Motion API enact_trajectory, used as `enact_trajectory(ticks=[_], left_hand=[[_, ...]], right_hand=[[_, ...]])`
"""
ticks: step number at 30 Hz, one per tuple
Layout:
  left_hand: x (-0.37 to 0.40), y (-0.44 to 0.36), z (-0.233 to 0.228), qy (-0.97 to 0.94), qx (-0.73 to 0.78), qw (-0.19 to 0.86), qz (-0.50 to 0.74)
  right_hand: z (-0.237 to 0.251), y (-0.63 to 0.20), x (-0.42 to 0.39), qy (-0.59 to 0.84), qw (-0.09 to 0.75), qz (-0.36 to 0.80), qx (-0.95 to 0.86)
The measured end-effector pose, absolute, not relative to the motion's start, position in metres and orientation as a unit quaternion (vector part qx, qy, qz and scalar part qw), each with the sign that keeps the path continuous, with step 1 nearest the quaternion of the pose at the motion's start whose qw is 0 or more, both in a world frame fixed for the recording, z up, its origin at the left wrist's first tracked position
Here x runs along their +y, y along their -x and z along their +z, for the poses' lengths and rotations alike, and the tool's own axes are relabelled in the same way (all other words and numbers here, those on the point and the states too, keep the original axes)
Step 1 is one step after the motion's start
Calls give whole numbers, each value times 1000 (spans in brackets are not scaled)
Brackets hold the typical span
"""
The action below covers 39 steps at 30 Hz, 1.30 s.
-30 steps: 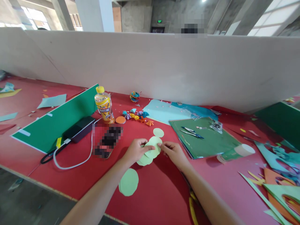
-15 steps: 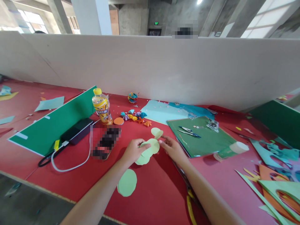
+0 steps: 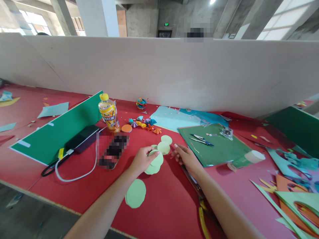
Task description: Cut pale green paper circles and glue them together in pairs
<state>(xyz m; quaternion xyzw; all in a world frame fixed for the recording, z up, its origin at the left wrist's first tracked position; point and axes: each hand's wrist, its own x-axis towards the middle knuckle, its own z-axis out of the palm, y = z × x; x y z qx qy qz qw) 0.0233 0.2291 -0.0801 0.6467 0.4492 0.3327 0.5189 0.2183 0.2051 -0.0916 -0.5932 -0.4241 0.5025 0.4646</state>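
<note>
Green paper circles form a row slanting away and rightward.

At lower centre, a hand could pass between the pale green discs and yellow-handled scissors. Left of centre, a bottle stands in the way.

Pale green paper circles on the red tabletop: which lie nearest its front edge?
The separate pale green paper stack beside the left forearm; the other pale green circles are farther back, in or near the left hand.
</note>
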Motion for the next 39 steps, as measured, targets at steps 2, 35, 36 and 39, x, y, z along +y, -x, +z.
enact_trajectory(ticks=[2,35,36,39], left_hand=[[229,-24,-80,-645,451,521,331],[227,-25,-79,-680,434,505,308],[228,-25,-79,-679,434,504,310],[230,-24,-79,-675,445,493,322]], right_hand=[[-92,-216,204,589,449,482,-467],[-93,-209,197,560,430,414,-575],[-93,-210,199,574,452,408,-548],[-92,-214,202,601,475,400,-503]])
